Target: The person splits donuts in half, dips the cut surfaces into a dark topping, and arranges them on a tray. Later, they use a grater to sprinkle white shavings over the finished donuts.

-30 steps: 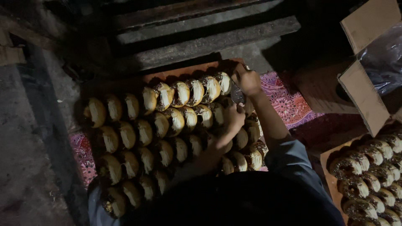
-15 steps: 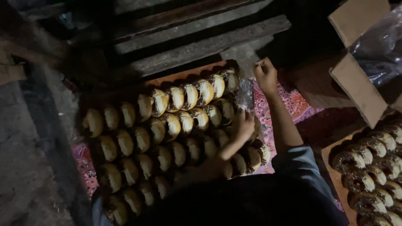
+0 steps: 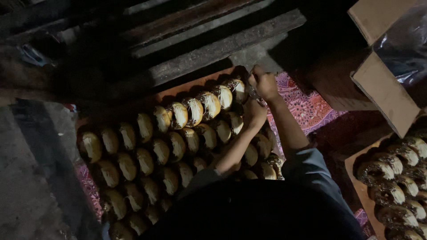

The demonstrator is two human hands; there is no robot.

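The right hand (image 3: 264,83) had risen off the doughnuts (image 3: 178,133) to the tray's (image 3: 195,84) far corner, clenched; the left hand (image 3: 254,113) rested among them, grip unclear.

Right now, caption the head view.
Both hands, left and right, reach over rows of round golden iced pastries on a board.

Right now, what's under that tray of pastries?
A pink patterned cloth shows past the tray by the right hand. Rows of pastries cover the tray; beneath it is hidden.
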